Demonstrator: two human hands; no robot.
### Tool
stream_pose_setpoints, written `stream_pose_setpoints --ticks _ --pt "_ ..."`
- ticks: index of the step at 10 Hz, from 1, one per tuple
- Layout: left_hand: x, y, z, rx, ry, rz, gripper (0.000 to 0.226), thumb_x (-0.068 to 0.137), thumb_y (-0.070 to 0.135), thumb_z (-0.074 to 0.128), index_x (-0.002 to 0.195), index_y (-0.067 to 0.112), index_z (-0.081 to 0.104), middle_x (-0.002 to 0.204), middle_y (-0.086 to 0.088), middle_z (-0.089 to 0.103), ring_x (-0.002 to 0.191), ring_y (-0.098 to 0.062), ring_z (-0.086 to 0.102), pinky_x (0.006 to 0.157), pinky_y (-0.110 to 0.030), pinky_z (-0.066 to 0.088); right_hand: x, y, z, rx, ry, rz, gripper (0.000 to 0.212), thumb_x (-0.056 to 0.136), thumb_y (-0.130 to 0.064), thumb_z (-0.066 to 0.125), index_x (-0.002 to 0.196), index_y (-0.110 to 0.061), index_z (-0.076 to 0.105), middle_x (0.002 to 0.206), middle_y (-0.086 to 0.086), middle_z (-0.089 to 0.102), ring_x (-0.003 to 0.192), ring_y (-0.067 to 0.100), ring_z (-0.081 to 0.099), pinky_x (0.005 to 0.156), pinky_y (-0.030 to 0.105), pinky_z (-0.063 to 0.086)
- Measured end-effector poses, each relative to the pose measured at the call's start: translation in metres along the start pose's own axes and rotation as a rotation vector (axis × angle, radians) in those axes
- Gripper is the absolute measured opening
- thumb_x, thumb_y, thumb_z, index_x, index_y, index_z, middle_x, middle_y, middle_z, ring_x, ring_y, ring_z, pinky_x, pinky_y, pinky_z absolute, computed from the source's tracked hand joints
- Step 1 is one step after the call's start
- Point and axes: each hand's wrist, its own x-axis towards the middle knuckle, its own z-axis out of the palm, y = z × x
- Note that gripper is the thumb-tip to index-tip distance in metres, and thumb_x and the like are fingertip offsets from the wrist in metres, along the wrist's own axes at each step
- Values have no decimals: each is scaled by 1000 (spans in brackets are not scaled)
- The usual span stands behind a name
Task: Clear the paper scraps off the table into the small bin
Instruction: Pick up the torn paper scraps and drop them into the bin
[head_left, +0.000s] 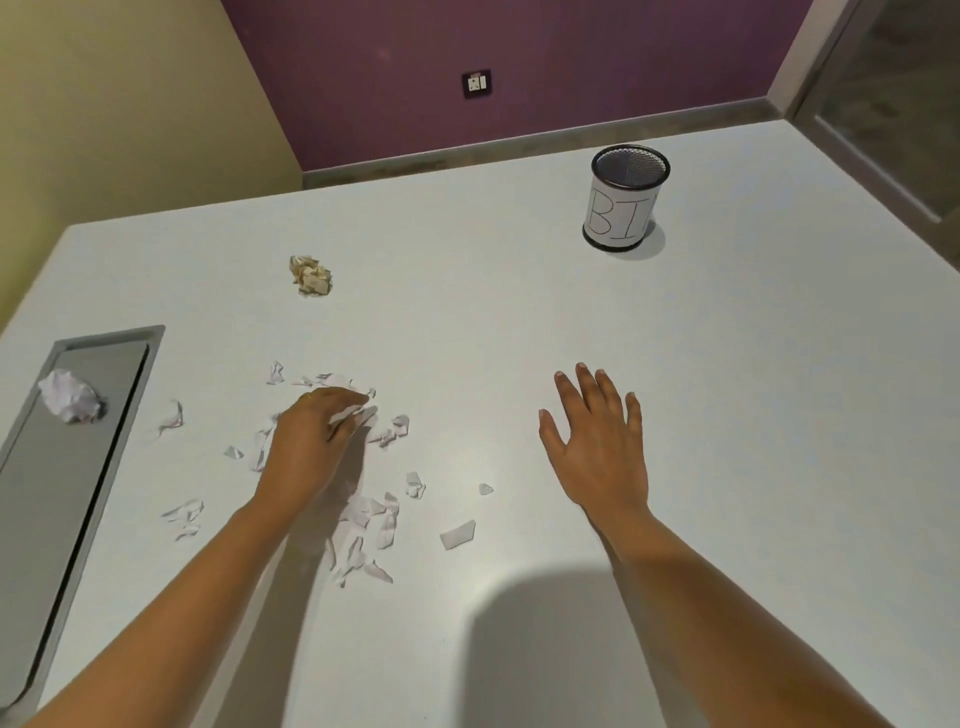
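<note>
White paper scraps (371, 514) under the left hand (311, 441), its grip curled on some; right hand (597, 447) spread.

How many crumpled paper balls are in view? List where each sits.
2: a white ball in the grey recessed tray at left, and a beige ball on the table. None seems hidden.

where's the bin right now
In the head view the bin stands upright at the far right of the table, well beyond the open right hand and far from the paper scraps.
</note>
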Motion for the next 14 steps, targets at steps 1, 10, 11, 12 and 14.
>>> stream_pose_setpoints --ticks 1,10,11,12,14 --pt "-5 -8 -6 57 -86 51 30 84 1 59 113 6 62 120 -14 60 108 -32 56 91 -41 47 0 -1 0 6 -13 -3 63 88 -51 14 139 -23 39 150 2 37 140 22 32 115 47 21" --pt "53 71 25 106 -193 241 18 81 2 63 98 1 70 93 -20 70 82 -25 63 75 -22 41 -1 -4 -3 26 8 12 59 89 -48 21 135 -21 46 144 3 45 135 23 40 111 49 28" --pt "84 103 32 106 -205 298 22 85 -2 57 105 0 67 99 -20 68 84 -30 65 78 -21 42 -2 -4 -2 28 8 13 58 89 -48 21 134 -22 46 144 3 46 135 22 41 111 48 29" --pt "119 147 40 104 -178 367 26 86 -4 54 109 -1 64 100 -21 68 81 -30 63 77 -21 43 -2 -3 -2 33 13 27 56 89 -47 23 133 -23 48 142 2 48 134 22 43 110 48 31" --pt "183 224 54 88 -140 412 28 84 -7 49 106 -1 66 95 -25 68 76 -30 62 72 -25 46 -2 -3 -4 12 34 28 53 88 -47 29 129 -24 54 138 1 54 129 20 49 107 47 36"
